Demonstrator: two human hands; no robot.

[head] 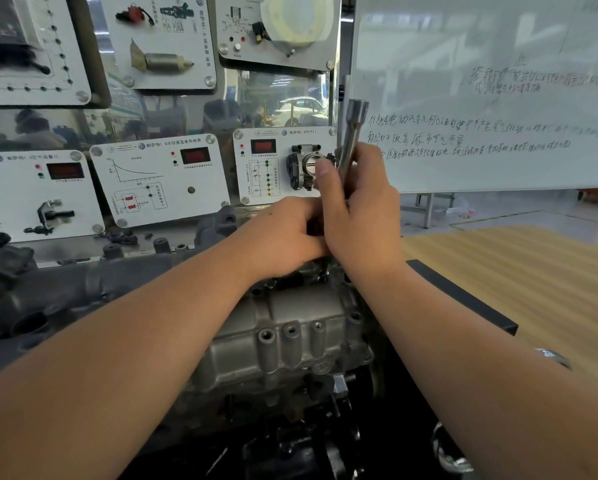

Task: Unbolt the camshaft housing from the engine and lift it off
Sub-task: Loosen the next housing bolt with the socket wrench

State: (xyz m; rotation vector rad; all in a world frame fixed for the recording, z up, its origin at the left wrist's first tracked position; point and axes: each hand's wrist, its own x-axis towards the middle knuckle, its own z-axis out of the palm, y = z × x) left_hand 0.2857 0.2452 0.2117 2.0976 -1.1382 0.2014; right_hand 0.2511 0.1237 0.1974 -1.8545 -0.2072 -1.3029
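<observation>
The grey cast camshaft housing (283, 337) sits on top of the engine (290, 410) below my forearms, with several bolt bosses on its near face. My right hand (359, 202) grips a long steel socket wrench (354, 126) that stands almost upright, its socket end pointing up. My left hand (287, 233) is curled against the right hand at the tool's lower part, over the far end of the housing. The tool's lower end and the bolt under it are hidden by both hands.
A dark intake manifold (65, 292) lies to the left. Training panels with sensors (159, 181) and a throttle body (304, 164) stand behind. A whiteboard (481, 98) is at the right rear, a wooden bench top (533, 278) to the right.
</observation>
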